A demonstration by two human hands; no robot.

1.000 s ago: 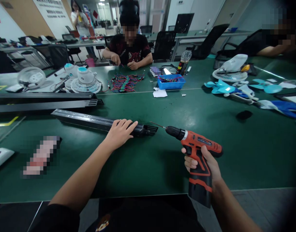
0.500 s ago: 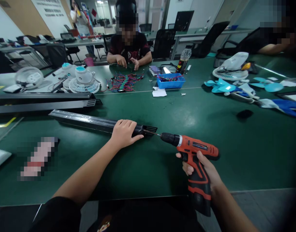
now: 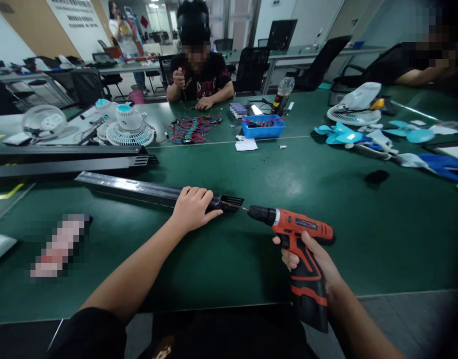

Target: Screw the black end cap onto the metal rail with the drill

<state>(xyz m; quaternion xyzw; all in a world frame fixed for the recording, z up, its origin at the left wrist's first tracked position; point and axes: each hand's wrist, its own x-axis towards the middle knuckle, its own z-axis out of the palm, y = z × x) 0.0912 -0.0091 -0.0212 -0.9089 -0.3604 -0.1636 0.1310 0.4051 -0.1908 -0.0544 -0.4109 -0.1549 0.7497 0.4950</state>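
A long black slotted bar (image 3: 131, 188) lies across the green table (image 3: 229, 259). My left hand (image 3: 193, 208) is clamped over the bar near its right, vented end, fingers wrapped on top. My right hand (image 3: 313, 259) grips the handle of an orange and black cordless drill (image 3: 296, 234). The drill points left, and its thin bit reaches the bar's vented end (image 3: 232, 203).
Two more black bars (image 3: 64, 162) lie at the left. Small white fans (image 3: 129, 127), a pile of coloured wires (image 3: 191, 127) and a blue tray (image 3: 264, 128) sit further back. Blue fan blades (image 3: 341, 134) lie at the right. A person sits opposite, another at the far right.
The drill has moved left and its bit now meets the bar's vented end, where a second ago it stood off to the right. My left hand stays on the bar.
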